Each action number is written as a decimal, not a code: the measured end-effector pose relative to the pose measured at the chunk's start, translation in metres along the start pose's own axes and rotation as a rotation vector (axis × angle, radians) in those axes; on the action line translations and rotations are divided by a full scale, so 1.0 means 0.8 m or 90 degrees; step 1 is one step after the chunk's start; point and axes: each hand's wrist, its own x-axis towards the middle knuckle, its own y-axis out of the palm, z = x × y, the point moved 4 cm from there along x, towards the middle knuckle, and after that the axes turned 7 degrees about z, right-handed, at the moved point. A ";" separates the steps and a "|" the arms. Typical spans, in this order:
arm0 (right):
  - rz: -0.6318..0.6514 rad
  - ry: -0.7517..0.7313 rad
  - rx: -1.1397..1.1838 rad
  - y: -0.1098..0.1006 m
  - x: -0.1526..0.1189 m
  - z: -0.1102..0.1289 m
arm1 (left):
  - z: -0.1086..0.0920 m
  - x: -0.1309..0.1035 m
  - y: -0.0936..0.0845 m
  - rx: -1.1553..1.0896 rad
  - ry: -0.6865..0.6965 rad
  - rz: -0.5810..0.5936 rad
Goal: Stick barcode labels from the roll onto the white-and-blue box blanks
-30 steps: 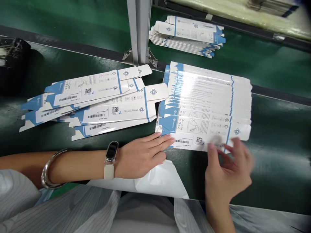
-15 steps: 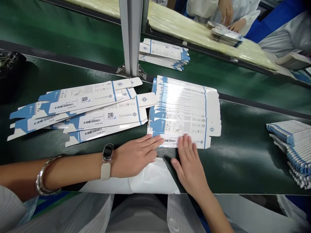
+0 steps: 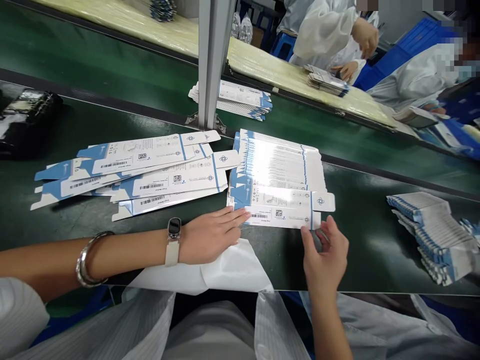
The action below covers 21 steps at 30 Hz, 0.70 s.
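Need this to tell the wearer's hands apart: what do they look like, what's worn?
Left hand: ungloved; black-faced fitness band on a cream strap, shiny silver-coloured bangle, pale pinstriped sleeve. Right hand: ungloved, bare wrist, no sleeve visible.

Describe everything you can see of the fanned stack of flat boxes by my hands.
The fanned stack is many flattened white-and-blue cartons, apparently glossy card, overlapping so that most show only a strip. Blue marks their left ends and a thin blue stripe their right. The nearest face shows a barcode and QR code; a logo flap sticks out at right. Glare whitens the middle. It lies on the green table. Your left hand rests its fingertips on the near left corner; your right hand is at the near right corner, contact unclear.
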 end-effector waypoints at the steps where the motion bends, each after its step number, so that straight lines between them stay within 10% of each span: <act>1: -0.029 0.019 0.064 -0.002 0.003 -0.003 | 0.000 0.000 0.000 -0.001 0.003 0.001; 7: -0.027 0.147 0.375 -0.003 0.024 -0.018 | 0.001 0.000 0.001 -0.002 0.015 -0.007; 16: -0.143 0.077 0.471 -0.035 0.036 0.016 | -0.012 -0.007 -0.023 0.000 0.071 -0.139; 21: -0.019 -0.003 0.465 0.015 0.049 0.072 | -0.014 -0.008 -0.019 -0.004 0.079 -0.108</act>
